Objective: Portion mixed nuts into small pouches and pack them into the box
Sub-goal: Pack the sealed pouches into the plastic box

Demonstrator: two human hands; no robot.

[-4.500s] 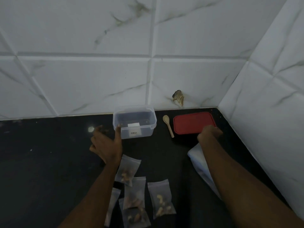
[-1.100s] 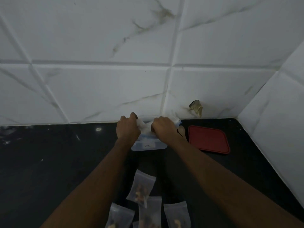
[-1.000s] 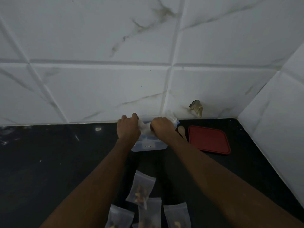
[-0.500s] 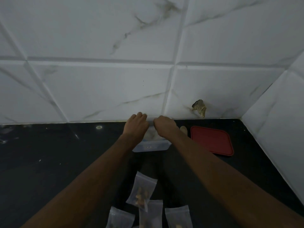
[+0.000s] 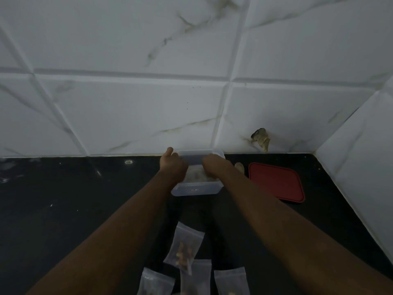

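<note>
Left hand (image 5: 173, 165), right hand (image 5: 211, 166) in clear box (image 5: 209, 189), small label (image 5: 194, 190) unreadable

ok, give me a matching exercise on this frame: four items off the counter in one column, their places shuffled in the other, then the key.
Items
1. red lid
2. clear box
3. wooden spoon
4. nut pouches

Places
A. nearest the camera, at the bottom of the view
B. against the wall, left hand and right hand over it
C. flat on the counter, right of the box
D. between box and lid, only its bowl showing

Pairs: 1-C, 2-B, 3-D, 4-A
</note>
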